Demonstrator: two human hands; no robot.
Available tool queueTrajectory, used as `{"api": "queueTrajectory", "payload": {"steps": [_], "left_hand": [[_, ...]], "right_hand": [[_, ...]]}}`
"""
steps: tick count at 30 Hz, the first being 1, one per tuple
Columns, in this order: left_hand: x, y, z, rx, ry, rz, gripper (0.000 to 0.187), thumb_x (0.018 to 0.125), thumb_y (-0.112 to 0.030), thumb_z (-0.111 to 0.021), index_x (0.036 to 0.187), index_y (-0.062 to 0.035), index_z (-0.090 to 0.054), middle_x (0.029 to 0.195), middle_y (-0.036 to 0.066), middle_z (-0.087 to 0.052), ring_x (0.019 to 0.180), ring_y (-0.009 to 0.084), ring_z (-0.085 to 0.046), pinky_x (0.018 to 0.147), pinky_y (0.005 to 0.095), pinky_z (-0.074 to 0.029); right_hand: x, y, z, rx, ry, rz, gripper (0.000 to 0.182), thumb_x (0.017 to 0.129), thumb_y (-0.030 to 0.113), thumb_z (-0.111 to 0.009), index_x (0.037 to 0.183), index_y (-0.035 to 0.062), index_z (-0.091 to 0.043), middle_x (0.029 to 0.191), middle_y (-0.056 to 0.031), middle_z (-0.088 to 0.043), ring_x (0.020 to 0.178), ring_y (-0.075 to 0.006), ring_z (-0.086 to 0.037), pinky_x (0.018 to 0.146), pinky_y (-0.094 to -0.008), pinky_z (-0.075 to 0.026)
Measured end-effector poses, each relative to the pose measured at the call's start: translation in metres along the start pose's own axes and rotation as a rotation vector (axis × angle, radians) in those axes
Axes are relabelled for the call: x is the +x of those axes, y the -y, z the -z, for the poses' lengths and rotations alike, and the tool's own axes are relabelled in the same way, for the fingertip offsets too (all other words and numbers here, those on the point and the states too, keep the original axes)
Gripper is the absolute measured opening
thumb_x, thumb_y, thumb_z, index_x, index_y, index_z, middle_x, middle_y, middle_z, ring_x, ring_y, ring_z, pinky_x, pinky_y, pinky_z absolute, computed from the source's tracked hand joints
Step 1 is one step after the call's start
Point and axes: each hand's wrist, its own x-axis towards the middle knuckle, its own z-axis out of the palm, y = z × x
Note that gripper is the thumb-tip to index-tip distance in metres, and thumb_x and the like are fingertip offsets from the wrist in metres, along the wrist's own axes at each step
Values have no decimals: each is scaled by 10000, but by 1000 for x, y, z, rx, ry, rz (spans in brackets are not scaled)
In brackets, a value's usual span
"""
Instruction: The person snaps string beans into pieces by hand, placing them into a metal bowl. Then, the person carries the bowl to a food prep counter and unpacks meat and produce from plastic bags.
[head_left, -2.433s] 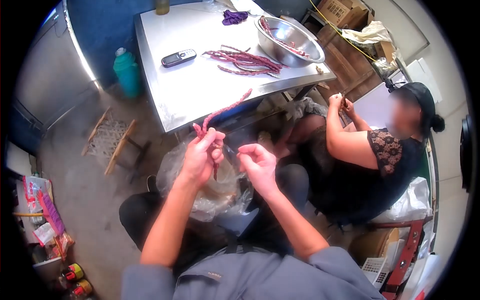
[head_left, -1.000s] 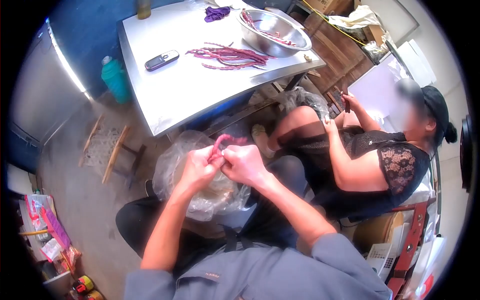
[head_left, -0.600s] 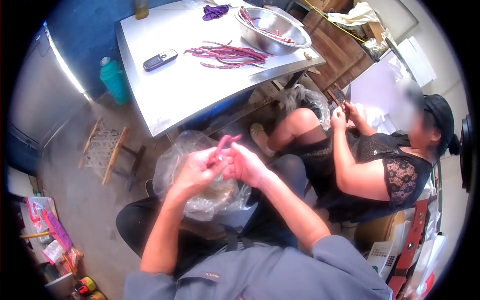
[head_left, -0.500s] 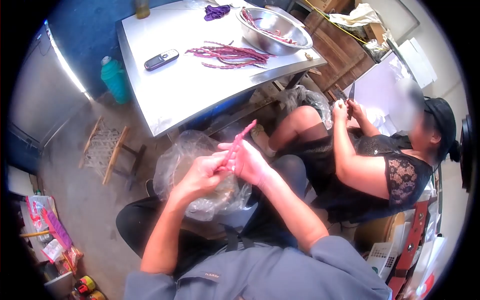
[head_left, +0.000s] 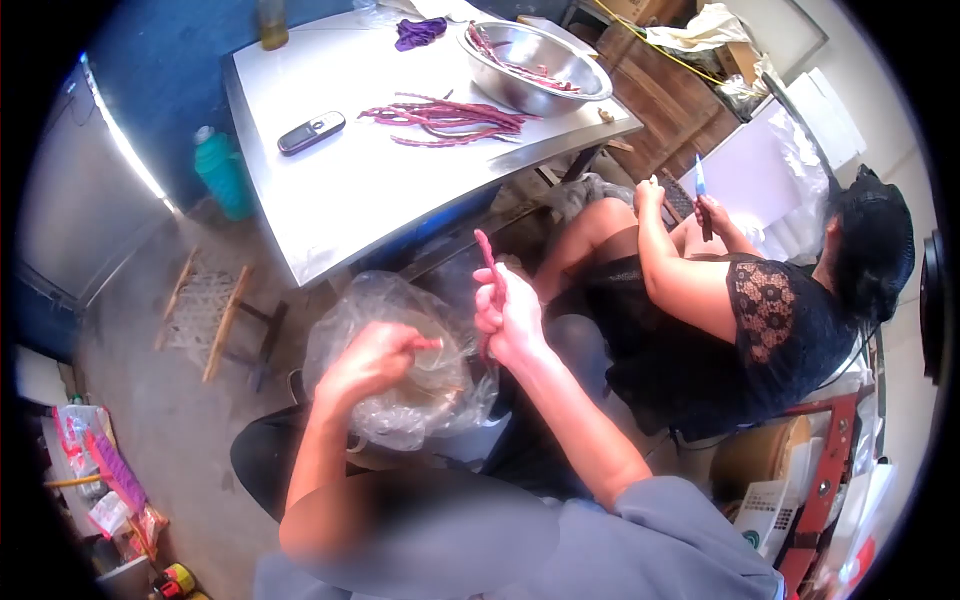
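Bright light falls on the metal-topped bench [head_left: 330,190] beyond the clear plastic bag [head_left: 365,310], with a woven stool [head_left: 200,305] to the left of the bag. Farther off past the bag, the bench carries a loose bundle of pods [head_left: 450,120], a phone [head_left: 312,132], a purple cloth [head_left: 420,33] and a steel basin [head_left: 505,90] with more pods in it. Right of the bag sits another person [head_left: 690,370], a knife [head_left: 700,185] in one hand.

By the bag's right side, the right hand [head_left: 512,312] has its grip closed around a single pod [head_left: 486,250] — its long axis runs mostly away from the body, the far end leaning a little left. The left hand [head_left: 372,362] is over the bag, lower and to the left of that pod, apart from it; whether its fingers pinch anything I cannot tell. So the right hand is the nearer, already around the pod's middle.

The held pod looks slender, knobbly and reddish purple — slightly bent, with a short length showing below the fist.
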Motion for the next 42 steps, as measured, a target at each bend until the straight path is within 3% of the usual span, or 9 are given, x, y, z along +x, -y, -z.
{"api": "queueTrajectory", "payload": {"steps": [3, 6, 15, 18, 24, 31, 34, 41, 42], "left_hand": [[11, -4, -5, -446, -359, 13, 326, 916, -54, -544, 1224, -34, -647, 931, 1, -682, 753, 107, -589, 703, 267, -486], [22, -13, -19, -511, -515, -218, 321, 980, -120, -509, 1269, -30, -613, 980, -43, -658, 749, 65, -545, 692, 209, -451], [17, -19, -30, -857, -291, -172, 272, 1003, -192, -516, 1152, -6, -648, 1225, 87, -643, 865, 99, -596, 708, 201, -446], [14, -14, -30, -919, -231, -132, 242, 1013, -178, -517, 1142, -9, -633, 1242, 106, -633, 932, 110, -598, 756, 233, -474], [11, -24, -19, -531, -439, -374, 170, 1020, -150, -517, 1106, -26, -594, 950, 9, -633, 733, 63, -545, 656, 217, -466], [13, -22, -13, -750, -633, -182, 66, 945, -77, -616, 967, -37, -568, 828, -45, -553, 738, 42, -514, 649, 206, -432], [10, -22, -11, -738, -658, -77, 85, 950, -153, -629, 915, -76, -623, 640, -87, -477, 503, 9, -402, 447, 191, -297], [9, -23, -13, -720, -586, 26, 139, 953, -155, -619, 1051, -68, -666, 658, -49, -537, 493, 17, -410, 440, 192, -299], [5, -27, -8, -757, -557, 95, 140, 927, -128, -622, 1021, -43, -682, 709, -26, -596, 644, 47, -526, 583, 214, -406]], "right_hand": [[-6, -6, -5, -97, -2, 10, 312, 1026, 287, -457, 1005, -6, -563, 612, -33, -544, 408, -64, -327, 386, -227, -239], [-13, -22, -14, -184, 16, 47, 299, 1020, 285, -484, 934, 26, -606, 589, -15, -555, 405, -51, -369, 380, -213, -263], [-27, -61, -28, -292, 98, 146, 263, 1029, 247, -470, 973, 83, -669, 641, 9, -558, 460, -27, -422, 405, -186, -306], [-24, -59, -23, -383, 167, 171, 253, 1005, 226, -496, 984, 48, -675, 718, 1, -583, 581, -48, -517, 497, -204, -420], [-12, -66, 0, -732, 180, 355, 177, 917, 149, -599, 978, -4, -662, 816, -35, -633, 724, -91, -585, 643, -247, -488], [5, -31, -15, -772, 216, 361, 173, 919, 106, -583, 986, -44, -640, 794, -72, -676, 695, -113, -671, 612, -259, -518], [28, -3, -32, -807, 230, 458, 159, 918, 77, -572, 1002, -43, -634, 792, -77, -678, 659, -114, -668, 581, -256, -518], [80, 54, -45, -965, 116, 529, 165, 900, 90, -593, 996, -38, -638, 740, -61, -657, 617, -112, -655, 571, -262, -514], [90, 57, -41, -953, 98, 554, 167, 899, 89, -591, 997, -38, -638, 737, -62, -655, 614, -114, -655, 570, -261, -514]]}}
